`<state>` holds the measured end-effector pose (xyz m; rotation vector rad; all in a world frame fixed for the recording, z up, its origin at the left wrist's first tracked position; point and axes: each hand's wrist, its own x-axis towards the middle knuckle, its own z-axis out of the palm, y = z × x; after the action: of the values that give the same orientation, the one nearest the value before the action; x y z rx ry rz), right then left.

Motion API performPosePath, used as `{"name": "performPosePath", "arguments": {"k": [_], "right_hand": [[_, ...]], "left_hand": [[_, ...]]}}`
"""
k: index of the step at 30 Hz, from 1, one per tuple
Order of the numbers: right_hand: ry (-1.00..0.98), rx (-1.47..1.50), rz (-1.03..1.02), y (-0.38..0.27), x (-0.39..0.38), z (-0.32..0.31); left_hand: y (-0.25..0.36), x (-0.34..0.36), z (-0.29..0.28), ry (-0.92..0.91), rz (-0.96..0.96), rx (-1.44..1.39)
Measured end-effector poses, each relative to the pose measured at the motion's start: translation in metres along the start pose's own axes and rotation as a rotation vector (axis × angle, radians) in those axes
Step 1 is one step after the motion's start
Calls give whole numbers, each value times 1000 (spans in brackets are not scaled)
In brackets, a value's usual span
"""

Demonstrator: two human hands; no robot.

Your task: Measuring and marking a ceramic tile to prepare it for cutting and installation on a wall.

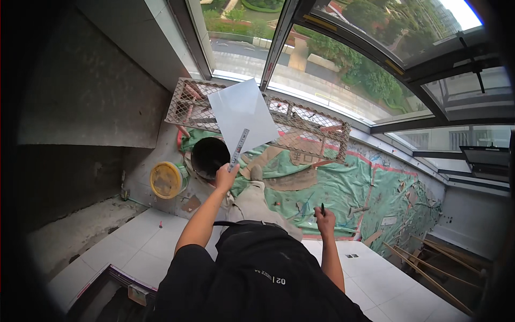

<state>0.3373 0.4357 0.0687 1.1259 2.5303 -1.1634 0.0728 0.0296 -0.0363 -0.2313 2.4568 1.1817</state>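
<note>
My left hand (226, 177) is closed round the near end of a silver strip with measuring marks, a ruler (240, 146). The ruler points away from me across a pale, glossy square tile (241, 107). That tile lies at an angle over the mesh-topped metal bench (308, 126), its near corner toward my left hand. Apart from it, on the right, my right hand (325, 221) is closed on a black pen (322, 208) held upright. Whether the ruler touches the tile cannot be told.
A dark open bucket (209, 155) stands beside my left forearm, with a yellow-topped bucket (165, 180) left of it. Green sheeting (335, 185) with scraps covers the floor under the bench. Tall windows (343, 75) rise behind it. Wooden strips (429, 268) lie at the lower right.
</note>
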Motion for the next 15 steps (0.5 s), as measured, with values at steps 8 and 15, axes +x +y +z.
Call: {"name": "performPosePath", "arguments": {"k": [8, 15], "right_hand": [[-343, -242, -285, -157, 175, 9], [-546, -276, -165, -223, 318, 80]], "left_hand": [[-6, 18, 19, -48, -292, -691], [-29, 25, 74, 217, -381, -792]]}}
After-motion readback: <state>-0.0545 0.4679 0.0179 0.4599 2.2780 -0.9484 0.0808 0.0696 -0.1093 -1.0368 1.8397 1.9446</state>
